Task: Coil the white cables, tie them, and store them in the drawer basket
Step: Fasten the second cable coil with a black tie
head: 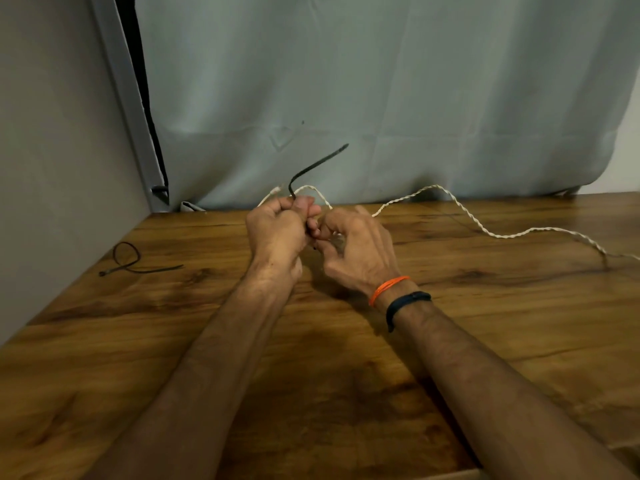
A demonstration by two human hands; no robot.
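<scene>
- Hands meet above the middle of the wooden table (346,393), close together, knuckles toward me.
- My left hand (277,230) is clenched around a black cable tie (313,167), and a bit of the white cable (464,211) runs through the same fist; the tie's free tail rises from my fist and bends off to the right.
- One end of the white cable pokes out to the left of my left fist, just above the knuckles.
- My right hand (356,247) has its fingers curled in against the left, pinching something small between the two hands; I cannot tell whether that is the tie's head or the cable itself.
- From my hands the twisted white cable loops up, then trails in loose waves across the table to the right edge of view, uncoiled.
- A second black cable tie (130,259), already looped, lies on the table near the left wall, well apart from my hands.
- An orange band (388,288) and a dark band (407,301) sit on my right wrist.
- A pale curtain (381,81) hangs behind the table.
</scene>
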